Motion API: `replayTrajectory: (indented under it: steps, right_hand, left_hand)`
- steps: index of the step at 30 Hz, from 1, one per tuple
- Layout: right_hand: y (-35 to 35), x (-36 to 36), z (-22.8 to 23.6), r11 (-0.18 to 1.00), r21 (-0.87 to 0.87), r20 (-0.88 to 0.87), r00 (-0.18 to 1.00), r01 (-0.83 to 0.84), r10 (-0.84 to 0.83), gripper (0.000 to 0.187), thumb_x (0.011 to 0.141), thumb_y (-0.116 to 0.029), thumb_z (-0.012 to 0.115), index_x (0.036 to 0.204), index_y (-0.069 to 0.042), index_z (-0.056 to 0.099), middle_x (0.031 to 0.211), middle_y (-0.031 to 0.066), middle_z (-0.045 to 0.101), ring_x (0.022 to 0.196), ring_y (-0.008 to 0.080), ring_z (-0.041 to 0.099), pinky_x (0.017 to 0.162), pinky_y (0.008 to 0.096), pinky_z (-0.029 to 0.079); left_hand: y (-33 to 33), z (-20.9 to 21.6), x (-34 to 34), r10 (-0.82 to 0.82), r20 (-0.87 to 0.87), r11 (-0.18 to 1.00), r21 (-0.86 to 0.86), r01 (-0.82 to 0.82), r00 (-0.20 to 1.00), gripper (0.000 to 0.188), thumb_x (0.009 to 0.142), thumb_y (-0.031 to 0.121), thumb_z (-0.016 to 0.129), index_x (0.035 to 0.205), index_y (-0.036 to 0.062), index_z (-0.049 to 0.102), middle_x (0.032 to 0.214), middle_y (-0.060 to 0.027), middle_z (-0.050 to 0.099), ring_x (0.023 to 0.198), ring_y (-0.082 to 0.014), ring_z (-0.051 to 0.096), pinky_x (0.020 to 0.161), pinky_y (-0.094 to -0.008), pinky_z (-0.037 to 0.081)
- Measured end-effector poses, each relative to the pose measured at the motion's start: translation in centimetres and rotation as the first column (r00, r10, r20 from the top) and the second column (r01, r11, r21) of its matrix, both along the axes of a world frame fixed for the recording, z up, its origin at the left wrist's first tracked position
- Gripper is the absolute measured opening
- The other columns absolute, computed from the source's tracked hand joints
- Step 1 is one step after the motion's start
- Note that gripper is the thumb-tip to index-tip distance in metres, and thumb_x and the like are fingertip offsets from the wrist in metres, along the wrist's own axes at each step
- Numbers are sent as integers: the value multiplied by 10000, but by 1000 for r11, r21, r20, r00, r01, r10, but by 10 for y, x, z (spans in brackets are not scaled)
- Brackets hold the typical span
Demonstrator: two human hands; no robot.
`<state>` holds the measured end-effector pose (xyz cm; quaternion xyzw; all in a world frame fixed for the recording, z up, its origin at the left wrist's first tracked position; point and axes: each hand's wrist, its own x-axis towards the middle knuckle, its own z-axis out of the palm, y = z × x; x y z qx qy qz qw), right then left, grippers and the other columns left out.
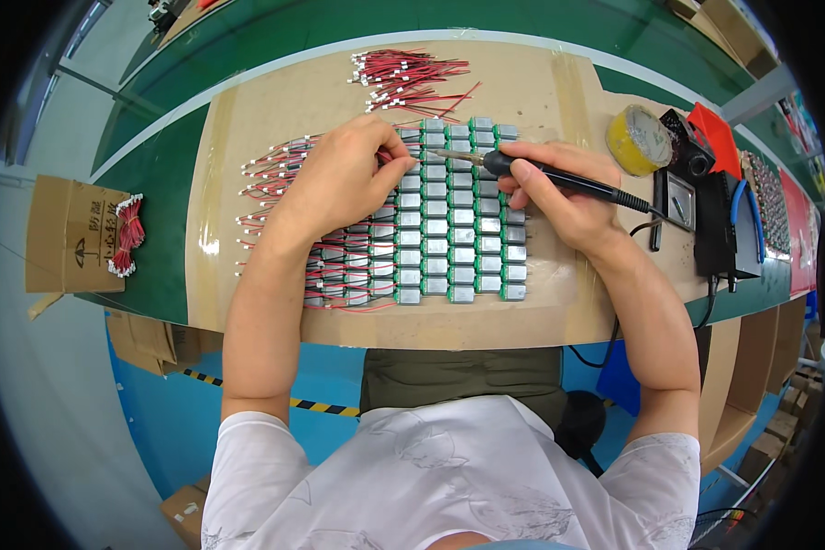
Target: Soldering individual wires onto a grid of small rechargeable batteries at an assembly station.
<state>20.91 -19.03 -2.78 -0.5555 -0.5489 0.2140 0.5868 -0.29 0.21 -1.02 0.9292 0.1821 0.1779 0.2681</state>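
My left hand is closed in a pinch on a thin red wire lead at the upper part of a block of small parts. These are silver, boxy parts with green edges, laid in close columns. My right hand grips a black soldering iron. Its metal tip points left and ends close to my left fingertips, over the upper rows; whether it touches a part I cannot tell. Red and black leads with white connectors run out leftward from the left columns, partly hidden under my left hand and forearm.
Cardboard covers the bench. Loose leads lie in a pile at the back. On the right are a yellow tape roll, a red bin and a black box-shaped unit. A carton and bundled leads are at left.
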Motion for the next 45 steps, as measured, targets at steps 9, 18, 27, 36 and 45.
replayTrajectory:
  steps: [9,18,27,36,45]
  right_hand:
    - [0,1,0,1000,-1,-22,1000,-7,7,215,963,-47,709,1159,27,761,880,134,763,698,134,724,634,243,568]
    - [0,4,9,1000,30,-18,1000,-5,5,214,976,-26,678,1166,47,744,901,145,758,693,140,716,645,250,572]
    - [-5,9,9,988,146,-9,999,42,-42,219,978,-17,662,1166,72,730,895,153,754,706,151,723,651,250,580]
    - [-4,8,11,964,237,-40,993,119,-112,195,945,-45,733,1118,41,759,829,111,746,635,126,716,563,237,562]
    - [-3,10,8,958,262,-54,993,116,-106,191,951,-42,725,1118,46,756,837,101,746,619,125,705,546,238,543]
  left_hand:
    - [-2,5,1,20,-38,999,-30,-21,999,140,892,100,760,898,-15,679,866,-121,665,747,-241,628,687,-364,523]
    - [-1,9,-2,5,11,999,-36,-4,1000,151,882,89,794,922,4,676,860,-76,638,700,-161,585,657,-302,508]
    - [7,29,-12,131,115,981,131,-146,985,103,928,75,736,954,-13,689,923,-129,682,812,-255,669,730,-361,539]
    - [45,28,29,282,-248,945,240,-223,927,156,888,132,738,936,-14,762,912,-212,739,864,-360,717,800,-437,556]
    - [60,15,38,328,-295,926,290,-243,898,185,868,164,743,903,-16,765,880,-246,734,864,-397,724,816,-462,558]
